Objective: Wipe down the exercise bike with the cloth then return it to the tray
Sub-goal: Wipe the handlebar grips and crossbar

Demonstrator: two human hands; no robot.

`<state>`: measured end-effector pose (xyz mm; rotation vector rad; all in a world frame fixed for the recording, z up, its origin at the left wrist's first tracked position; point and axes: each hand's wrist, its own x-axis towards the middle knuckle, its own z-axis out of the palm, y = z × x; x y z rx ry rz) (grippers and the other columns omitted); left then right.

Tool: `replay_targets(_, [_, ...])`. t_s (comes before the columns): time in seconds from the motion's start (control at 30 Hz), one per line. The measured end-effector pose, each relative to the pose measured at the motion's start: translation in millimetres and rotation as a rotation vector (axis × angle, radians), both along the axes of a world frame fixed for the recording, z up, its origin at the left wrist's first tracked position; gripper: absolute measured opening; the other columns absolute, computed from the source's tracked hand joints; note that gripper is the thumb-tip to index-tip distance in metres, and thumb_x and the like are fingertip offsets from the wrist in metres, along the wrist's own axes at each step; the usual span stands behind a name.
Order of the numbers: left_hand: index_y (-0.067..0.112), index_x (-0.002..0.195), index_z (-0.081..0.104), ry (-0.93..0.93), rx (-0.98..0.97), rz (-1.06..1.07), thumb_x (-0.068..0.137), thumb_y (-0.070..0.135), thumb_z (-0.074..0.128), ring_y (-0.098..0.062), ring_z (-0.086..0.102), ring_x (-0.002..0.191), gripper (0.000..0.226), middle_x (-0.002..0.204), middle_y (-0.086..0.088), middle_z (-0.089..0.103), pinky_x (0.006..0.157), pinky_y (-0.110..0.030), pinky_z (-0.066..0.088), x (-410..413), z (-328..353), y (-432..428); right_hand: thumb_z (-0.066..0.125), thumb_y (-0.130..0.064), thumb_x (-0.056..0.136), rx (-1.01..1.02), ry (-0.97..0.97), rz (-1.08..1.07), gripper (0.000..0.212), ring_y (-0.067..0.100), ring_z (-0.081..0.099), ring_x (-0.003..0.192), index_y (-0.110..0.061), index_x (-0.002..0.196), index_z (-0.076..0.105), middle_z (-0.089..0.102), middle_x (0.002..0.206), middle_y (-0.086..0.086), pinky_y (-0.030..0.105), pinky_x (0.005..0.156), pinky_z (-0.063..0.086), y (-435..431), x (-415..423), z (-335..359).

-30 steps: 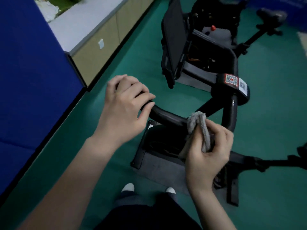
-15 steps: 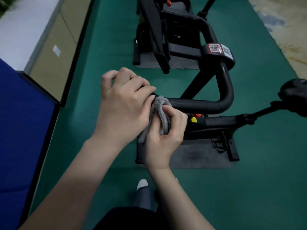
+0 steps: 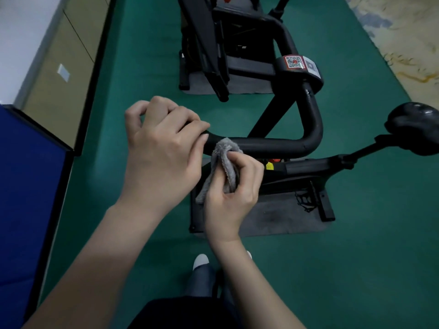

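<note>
Grey cloth (image 3: 225,160) (bunched) pressed against the black exercise bike (image 3: 280,146) handlebar.

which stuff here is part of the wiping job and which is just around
In the job: grey fluffy cloth, black padded handlebar, left hand, right hand.
Just around: blue flat panel, beige cabinet, second black bike.

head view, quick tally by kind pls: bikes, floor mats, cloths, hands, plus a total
exercise bikes: 2, near and far
floor mats: 2, near and far
cloth: 1
hands: 2, left hand gripping the handlebar, right hand holding the cloth
total: 7
</note>
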<state>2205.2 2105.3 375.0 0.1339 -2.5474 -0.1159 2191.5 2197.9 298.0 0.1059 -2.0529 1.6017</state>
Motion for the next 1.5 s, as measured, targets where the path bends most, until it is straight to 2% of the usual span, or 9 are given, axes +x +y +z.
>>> replay_targets(0.3, [0.014,0.099,0.072,-0.002,-0.031,0.013,0.093,0.022,0.056,-0.028,0.055,0.099,0.019,0.097,0.003,0.068,0.093,-0.038,0.024,1,3,3,0.061,0.010,0.082,0.011,-0.021,-0.226,0.012,0.007,0.050,0.091,0.005,0.093,0.064,0.056,0.094,0.020,0.014,0.086,0.042,58,-37,2])
replay_targets(0.47, [0.014,0.095,0.072,-0.005,-0.032,-0.024,0.089,0.024,0.059,-0.026,0.057,0.100,0.017,0.094,0.002,0.068,0.107,-0.042,0.020,-6,2,23,0.063,0.012,0.081,0.059,0.006,-0.098,0.011,0.008,0.052,0.092,0.008,0.091,0.064,0.058,0.092,0.020,0.014,0.088,0.041,42,-24,0])
replay_targets(0.6, [0.013,0.098,0.071,-0.076,-0.007,-0.067,0.087,0.024,0.060,-0.025,0.060,0.099,0.019,0.094,0.001,0.068,0.109,-0.042,0.021,-14,-7,35,0.064,0.009,0.083,0.023,-0.046,-0.088,0.010,0.008,0.055,0.093,0.004,0.092,0.065,0.059,0.094,0.013,0.018,0.087,0.044,51,-22,-2])
replay_targets(0.77, [0.016,0.095,0.071,-0.080,-0.014,-0.049,0.086,0.023,0.063,-0.024,0.061,0.092,0.014,0.094,0.004,0.068,0.097,-0.036,0.025,-17,-15,33,0.064,-0.007,0.088,-0.227,-0.393,-0.007,0.016,0.014,0.062,0.090,-0.022,0.088,0.062,0.064,0.094,0.002,0.031,0.083,0.050,54,-1,-12])
replay_targets(0.93, [0.017,0.097,0.070,-0.063,-0.029,-0.053,0.087,0.023,0.062,-0.023,0.061,0.092,0.015,0.094,0.005,0.068,0.095,-0.035,0.025,-16,-17,31,0.061,-0.005,0.090,-0.536,-0.709,0.154,0.010,0.014,0.063,0.080,-0.014,0.087,0.064,0.068,0.086,0.004,0.037,0.082,0.052,35,-12,-14])
replay_targets(1.07, [0.016,0.097,0.071,-0.052,-0.037,-0.058,0.087,0.022,0.062,-0.024,0.062,0.092,0.014,0.094,0.004,0.068,0.096,-0.034,0.025,-17,-18,30,0.060,-0.009,0.088,-0.640,-0.692,0.376,0.020,0.012,0.043,0.066,-0.013,0.069,0.052,0.050,0.067,0.003,0.031,0.061,0.039,17,-13,-8])
replay_targets(1.2, [0.016,0.098,0.071,-0.050,-0.036,-0.071,0.088,0.022,0.061,-0.023,0.062,0.093,0.015,0.095,0.004,0.068,0.096,-0.034,0.026,-18,-19,29,0.061,-0.011,0.091,-0.715,-0.745,0.510,0.015,0.017,0.046,0.073,-0.007,0.078,0.057,0.054,0.074,0.008,0.030,0.064,0.041,13,-10,-4])
replay_targets(1.33, [0.017,0.098,0.071,-0.044,-0.042,-0.080,0.088,0.022,0.061,-0.022,0.062,0.093,0.015,0.095,0.005,0.068,0.096,-0.034,0.026,-18,-20,28,0.055,0.004,0.091,-0.845,-0.809,0.438,0.021,0.014,0.050,0.064,-0.006,0.072,0.055,0.054,0.065,0.005,0.025,0.058,0.044,30,-21,2])
replay_targets(1.5, [0.017,0.097,0.071,-0.031,-0.051,-0.081,0.089,0.023,0.060,-0.023,0.061,0.091,0.015,0.095,0.006,0.068,0.096,-0.034,0.026,-18,-21,28,0.050,0.006,0.092,-0.964,-0.746,0.323,0.019,0.015,0.063,0.067,-0.003,0.081,0.062,0.067,0.070,0.005,0.027,0.067,0.053,53,-35,6])
